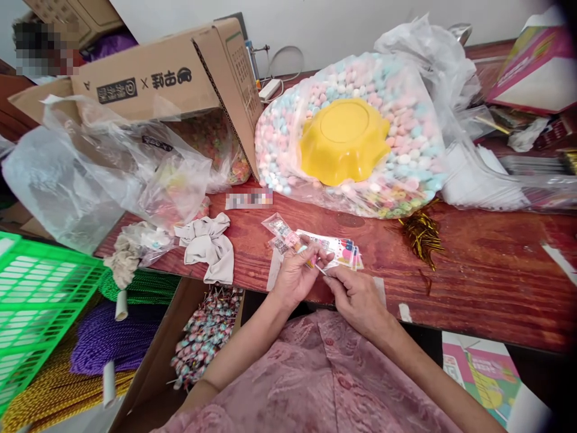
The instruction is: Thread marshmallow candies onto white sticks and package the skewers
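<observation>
Red-brown wood makes the top of the table [478, 270], which we see from the head view, and at its near edge two bare hands work close together. The left hand [293, 276] has its fingers curled and grasps a clear packet [288, 233] with some pink print; the packet stands out beyond the fingers, above the table, and what is inside we cannot tell. The right hand [356, 294] pinches a thin white stick [320, 270] between thumb and finger, and the other end of this stick reaches to the left fingers. Just behind the hands we find several printed cards [345, 252], which lie spread and partly overlap one another. Farther back rests a big transparent bag of pink, blue and white round pieces [415, 120], and on it sits a yellow bowl [342, 141], with its bottom turned up. To the right of the cards, we notice a bunch of gold tinsel [421, 234] in front of the bag. On the left side there are a crumpled pale cloth [210, 246] and, behind it, a cardboard box [135, 84] lying with its opening toward us, with clear plastic [67, 162] coming out. Lower than the table we see many wrapped balls on sticks [207, 337] in another box, and beside them purple cords [119, 337] and a green basket [38, 313].
</observation>
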{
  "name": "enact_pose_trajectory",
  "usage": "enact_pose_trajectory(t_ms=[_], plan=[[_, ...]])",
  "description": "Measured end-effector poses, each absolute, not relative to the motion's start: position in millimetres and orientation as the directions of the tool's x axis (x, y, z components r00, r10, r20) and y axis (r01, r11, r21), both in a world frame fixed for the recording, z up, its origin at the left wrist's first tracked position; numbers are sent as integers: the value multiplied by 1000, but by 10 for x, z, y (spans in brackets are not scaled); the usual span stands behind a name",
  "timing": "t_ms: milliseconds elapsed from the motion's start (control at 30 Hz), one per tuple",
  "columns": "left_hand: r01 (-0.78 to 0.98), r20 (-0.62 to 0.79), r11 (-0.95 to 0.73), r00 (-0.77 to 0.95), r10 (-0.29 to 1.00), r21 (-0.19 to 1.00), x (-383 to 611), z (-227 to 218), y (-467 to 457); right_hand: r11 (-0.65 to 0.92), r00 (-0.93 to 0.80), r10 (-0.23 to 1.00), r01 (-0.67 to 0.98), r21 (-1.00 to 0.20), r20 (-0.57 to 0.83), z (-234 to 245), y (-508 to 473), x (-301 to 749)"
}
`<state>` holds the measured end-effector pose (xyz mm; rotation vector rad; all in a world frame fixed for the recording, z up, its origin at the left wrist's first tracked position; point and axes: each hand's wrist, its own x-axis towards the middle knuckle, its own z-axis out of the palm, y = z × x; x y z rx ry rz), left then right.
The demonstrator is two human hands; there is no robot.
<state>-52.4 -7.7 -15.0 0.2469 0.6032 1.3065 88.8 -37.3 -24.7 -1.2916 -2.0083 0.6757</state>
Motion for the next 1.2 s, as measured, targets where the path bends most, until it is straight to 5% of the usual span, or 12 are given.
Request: enact_pose_trajectory(t_ms=[200, 400, 567, 733, 900, 1000, 1067, 1200], plan=[[-769, -371, 363, 177, 912, 527, -345, -195, -161, 418, -212, 908, 512, -750, 362, -220, -354, 728], [-621, -312, 353, 179, 933, 700, -372, -137, -213, 401, -131, 909, 526, -750, 395, -239, -366, 730], [-458, -297, 415, 310, 903, 786, -577, -98, -166, 628, -301, 771, 500, -596, 561, -182, -325, 959], [-319, -305, 727, 752, 584, 607, -718, 34, -189, 769, -576, 616, 586, -255, 537, 40, -25, 1291], [-17, -337, 844, 913, 232, 535, -681, 142, -317, 928, -893, 354, 300, -220, 278, 189, 241, 1338], [198, -473, 679, 846, 246, 707, -735, 145, -301, 936, -946, 287, 244, -256, 149, 206, 234, 1301], [342, -503, 420, 781, 369, 840, -789, 150, -258, 936, -960, 269, 243, -253, 73, 224, 178, 1272], [447, -187, -197, 678, 711, 873, -829, 153, -215, 850, -914, 394, 402, -340, -94, 327, 99, 1230]])
